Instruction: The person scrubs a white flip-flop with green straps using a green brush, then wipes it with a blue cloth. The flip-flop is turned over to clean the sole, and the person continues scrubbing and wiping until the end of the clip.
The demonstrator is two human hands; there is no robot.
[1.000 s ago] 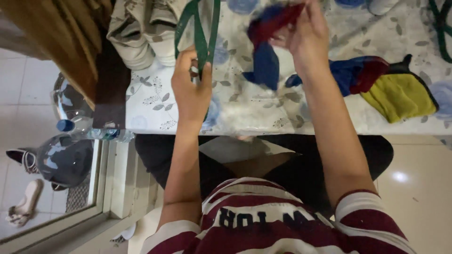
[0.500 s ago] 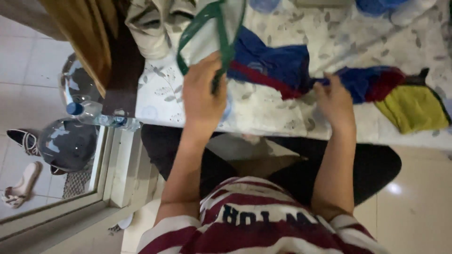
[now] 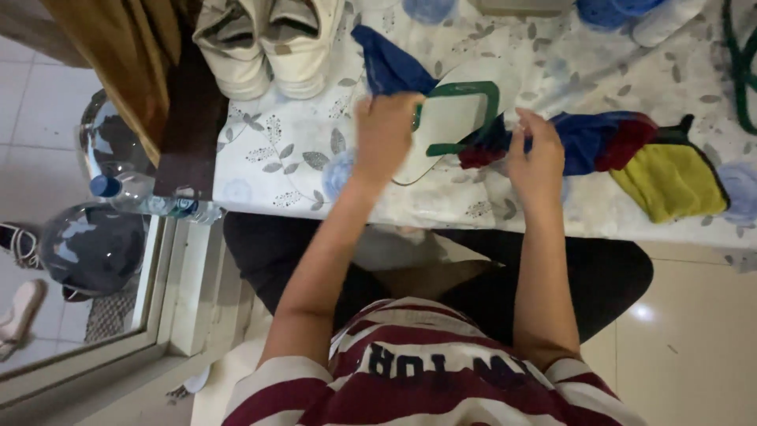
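A white flip-flop with green straps (image 3: 449,118) lies sole-down on the flowered tablecloth (image 3: 292,150). My left hand (image 3: 385,130) grips its left edge by the strap. A blue cloth with a red edge (image 3: 390,67) runs under the flip-flop and comes out at its right side. My right hand (image 3: 538,154) pinches that red and blue end, just to the right of the flip-flop. Whether the fingers fully close on the cloth is hard to see.
A pair of white sneakers (image 3: 268,39) stands at the table's far left. A blue, red and yellow cloth (image 3: 666,177) lies to the right. A plastic water bottle (image 3: 150,197) and a grey helmet (image 3: 91,248) sit at the left, below the table edge. A green cord (image 3: 737,63) is at far right.
The flip-flop has come down from being held up to lying on the table over the blue cloth. My right hand moved left from the coloured cloth to the flip-flop's right side.
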